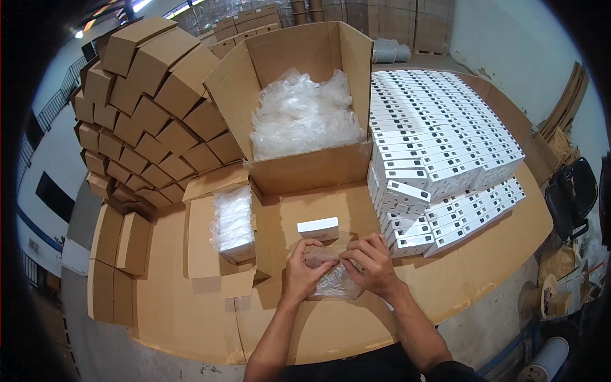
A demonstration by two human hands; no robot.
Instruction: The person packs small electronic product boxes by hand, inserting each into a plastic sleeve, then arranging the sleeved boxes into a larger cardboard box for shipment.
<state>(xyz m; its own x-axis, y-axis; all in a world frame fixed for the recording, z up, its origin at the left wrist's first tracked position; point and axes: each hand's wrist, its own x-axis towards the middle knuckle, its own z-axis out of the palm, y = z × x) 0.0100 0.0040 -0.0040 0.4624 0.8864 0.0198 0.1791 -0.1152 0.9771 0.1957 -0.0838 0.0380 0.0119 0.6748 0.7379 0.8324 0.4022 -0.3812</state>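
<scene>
Clear plastic bag: we see thin, glossy, crinkled film [336, 284], low over the cardboard table top [191, 312], between our two hands and on the near side of the white box.
Bag's direction: its gripped edge is on the far side, its loose body spreads toward us; crumpled as it is, we cannot tell its long axis.
Left hand: ours [300, 270], thumb and fingers pinching the film at its left.
Right hand: ours [370, 262], fingertips drawn together on the film's upper edge.
White box: smooth, slim card block [318, 227], just beyond our fingers; long axis left to right, a faintly printed side facing us.
Small carton: matte brown board [198, 245], flaps spread, left of our hands; it holds a row of film-wrapped boxes [233, 219].
Large carton: open, stiff walls [305, 172], heaped with filmy, rumpled bags [309, 121].
White box stack: flat, hard-edged tiers [439, 137] at our right.
Brown cartons: plain, blocky pile [149, 118] at our left.
</scene>
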